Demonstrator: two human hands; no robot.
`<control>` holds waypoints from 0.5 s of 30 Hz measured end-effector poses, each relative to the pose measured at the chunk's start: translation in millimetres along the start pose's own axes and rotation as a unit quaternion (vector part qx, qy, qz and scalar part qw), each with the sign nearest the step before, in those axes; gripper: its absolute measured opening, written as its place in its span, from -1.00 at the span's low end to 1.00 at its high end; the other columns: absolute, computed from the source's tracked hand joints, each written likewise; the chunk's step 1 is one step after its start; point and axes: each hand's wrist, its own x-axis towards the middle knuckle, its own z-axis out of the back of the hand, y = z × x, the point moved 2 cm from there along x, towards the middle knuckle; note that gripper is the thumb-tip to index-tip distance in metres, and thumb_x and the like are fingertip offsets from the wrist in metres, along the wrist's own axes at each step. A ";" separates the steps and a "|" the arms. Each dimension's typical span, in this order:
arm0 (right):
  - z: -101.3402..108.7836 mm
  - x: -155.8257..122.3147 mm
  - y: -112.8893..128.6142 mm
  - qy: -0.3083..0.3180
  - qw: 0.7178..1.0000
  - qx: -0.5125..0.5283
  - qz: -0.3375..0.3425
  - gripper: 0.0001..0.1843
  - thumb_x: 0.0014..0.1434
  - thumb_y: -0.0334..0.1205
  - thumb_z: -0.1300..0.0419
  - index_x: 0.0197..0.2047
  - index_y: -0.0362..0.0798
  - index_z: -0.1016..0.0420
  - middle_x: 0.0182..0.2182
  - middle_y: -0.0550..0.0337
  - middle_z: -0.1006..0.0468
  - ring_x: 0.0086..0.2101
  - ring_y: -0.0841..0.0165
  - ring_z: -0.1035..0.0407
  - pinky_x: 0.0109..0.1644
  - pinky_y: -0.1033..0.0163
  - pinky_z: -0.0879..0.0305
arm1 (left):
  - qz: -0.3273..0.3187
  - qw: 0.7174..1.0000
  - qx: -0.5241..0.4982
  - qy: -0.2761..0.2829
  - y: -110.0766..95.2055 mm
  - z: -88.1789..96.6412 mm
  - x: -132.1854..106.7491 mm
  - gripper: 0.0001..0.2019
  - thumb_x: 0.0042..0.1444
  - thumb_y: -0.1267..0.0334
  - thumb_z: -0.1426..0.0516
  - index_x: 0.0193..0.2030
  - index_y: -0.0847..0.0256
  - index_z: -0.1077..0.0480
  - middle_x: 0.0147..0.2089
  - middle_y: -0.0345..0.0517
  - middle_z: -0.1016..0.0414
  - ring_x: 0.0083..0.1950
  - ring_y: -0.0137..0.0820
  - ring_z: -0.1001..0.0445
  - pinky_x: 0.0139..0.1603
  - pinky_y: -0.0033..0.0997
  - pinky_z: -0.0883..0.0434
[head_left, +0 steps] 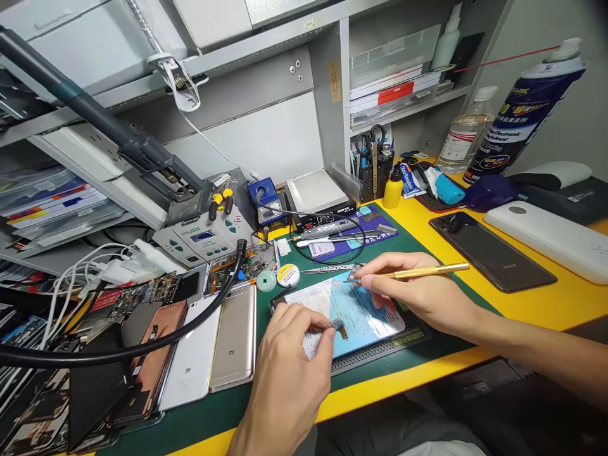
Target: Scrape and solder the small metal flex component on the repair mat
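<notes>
Nearest, the left grip (293, 361) has thumb and forefinger closed on a small part (336, 324), pinching it just above the blue-and-white sheet (370, 316). The part is probably almost weightless, and its brown strip (344, 332), hanging just beyond the fingertips, looks thin, bendy and easily creased, so it seems best held by the thicker end (as it is here). Its underside and the end between the fingers are hidden, and any fine contacts are too small to read.

Farther out, the right grip (418, 288) is pressed around a gold-handled tool (425, 271), slim, likely light and stiff, perhaps slippery if its handle is smooth metal; holding it close to the working end should steady it. The tip is hard to make out against a small shiny piece (354, 272) beside those fingertips, and whether the fingers touch that piece I cannot tell.

Beyond both grips, tweezers (327, 270) lie on the tabletop's green mat (403, 237), partly lost behind other things
</notes>
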 end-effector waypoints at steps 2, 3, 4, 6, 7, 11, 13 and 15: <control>0.0 0.4 0.4 -0.002 1.000 0.003 -0.002 -0.70 0.19 -0.03 -0.42 -0.25 -0.13 -0.67 -0.60 0.19 -0.56 -0.58 0.45 -0.37 -0.57 0.41 -0.23 | 0.022 0.999 -0.022 -0.008 -1.6 2.7 -2.5 -0.86 0.30 0.23 -0.15 -0.29 0.11 -0.49 -0.22 -0.14 -0.53 -0.12 -0.28 -0.46 -0.12 -0.30 -0.40; 0.2 0.5 0.7 -0.004 1.000 0.004 -0.004 -0.69 0.20 -0.01 -0.42 -0.24 -0.13 -0.67 -0.60 0.18 -0.57 -0.59 0.44 -0.37 -0.58 0.41 -0.23 | 0.036 0.999 -0.032 -0.015 -1.6 4.9 -4.3 -0.85 0.28 0.20 -0.16 -0.30 0.11 -0.51 -0.25 -0.14 -0.52 -0.18 -0.30 -0.46 -0.16 -0.33 -0.40; 0.4 0.4 1.2 -0.005 1.000 0.005 -0.006 -0.67 0.21 0.01 -0.42 -0.23 -0.13 -0.66 -0.60 0.18 -0.58 -0.60 0.44 -0.37 -0.60 0.41 -0.24 | 0.052 0.998 -0.041 -0.019 -1.0 7.5 -6.4 -0.84 0.27 0.16 -0.17 -0.30 0.10 -0.52 -0.28 -0.15 -0.51 -0.24 -0.33 -0.44 -0.21 -0.36 -0.39; 0.8 0.2 2.9 -0.006 1.000 0.008 -0.013 -0.62 0.23 0.07 -0.39 -0.20 -0.13 -0.66 -0.59 0.16 -0.60 -0.63 0.43 -0.38 -0.62 0.40 -0.25 | 0.096 0.993 -0.060 -0.017 1.6 13.0 -10.9 -0.79 0.25 0.06 -0.19 -0.29 0.10 -0.56 -0.33 -0.15 -0.50 -0.33 -0.36 -0.39 -0.31 -0.40 -0.36; 1.0 0.0 4.2 -0.006 1.000 0.009 -0.015 -0.61 0.25 0.09 -0.38 -0.20 -0.13 -0.65 -0.59 0.15 -0.60 -0.64 0.43 -0.38 -0.63 0.39 -0.26 | 0.121 0.990 -0.076 -0.011 3.1 15.5 -13.0 -0.76 0.25 0.01 -0.20 -0.27 0.10 -0.57 -0.33 -0.14 -0.52 -0.35 -0.37 -0.38 -0.35 -0.42 -0.34; 1.5 0.7 9.0 -0.009 0.999 0.027 -0.016 -0.59 0.27 0.10 -0.36 -0.23 -0.13 -0.66 -0.57 0.13 -0.61 -0.65 0.41 -0.42 -0.63 0.38 -0.31 | 0.195 0.965 -0.174 -0.029 5.4 23.8 -18.5 -0.69 0.16 -0.07 -0.27 -0.26 0.16 -0.58 -0.27 -0.06 -0.60 -0.34 -0.38 -0.44 -0.44 -0.48 -0.31; 2.0 2.0 9.3 -0.021 0.999 0.042 -0.010 -0.60 0.26 0.10 -0.38 -0.24 -0.12 -0.66 -0.50 0.10 -0.65 -0.62 0.40 -0.45 -0.62 0.37 -0.35 | 0.201 0.954 -0.210 -0.072 4.8 27.7 -19.6 -0.72 0.11 -0.02 -0.31 -0.28 0.18 -0.58 -0.31 -0.09 -0.60 -0.39 -0.42 -0.43 -0.45 -0.52 -0.32; 2.9 3.8 7.7 -0.035 0.998 0.060 -0.006 -0.60 0.23 0.11 -0.40 -0.24 -0.11 -0.64 -0.38 0.04 -0.69 -0.58 0.39 -0.49 -0.59 0.35 -0.40 | 0.191 0.948 -0.234 -0.101 5.0 31.0 -20.3 -0.73 0.08 0.02 -0.34 -0.28 0.19 -0.59 -0.39 -0.12 -0.58 -0.44 -0.46 -0.40 -0.46 -0.55 -0.34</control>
